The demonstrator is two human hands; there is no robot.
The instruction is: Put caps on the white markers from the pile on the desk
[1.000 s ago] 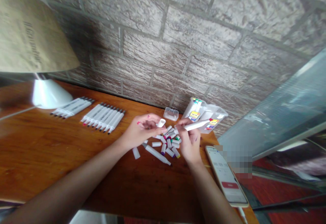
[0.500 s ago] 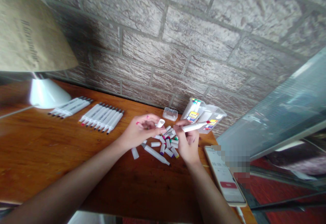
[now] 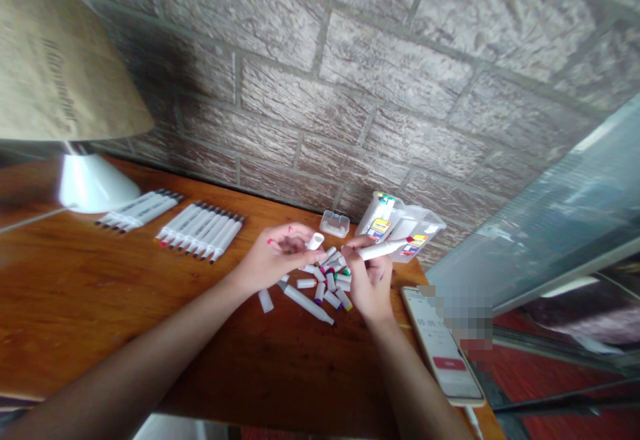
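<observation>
Between the thumb and fingers of my left hand (image 3: 277,253) is a white marker cap (image 3: 315,241), its hollow end facing up toward me. My right hand (image 3: 370,280) grips a white marker (image 3: 385,249) whose bare red tip points right. Cap and marker are apart. Below and between the hands lies a pile of loose caps (image 3: 330,281) with coloured ends, partly hidden by my fingers. An uncapped marker (image 3: 307,303) rests on the table in front of the pile, beside a loose white cap (image 3: 265,301). Red ink marks show on my left hand.
Two rows of uncapped markers, one nearer (image 3: 200,230) and one farther (image 3: 140,210), lie at left by a lamp (image 3: 95,183). Clear plastic cases (image 3: 425,220) and a small clear box (image 3: 334,224) stand by the brick wall. A phone (image 3: 443,347) lies at the table's right edge.
</observation>
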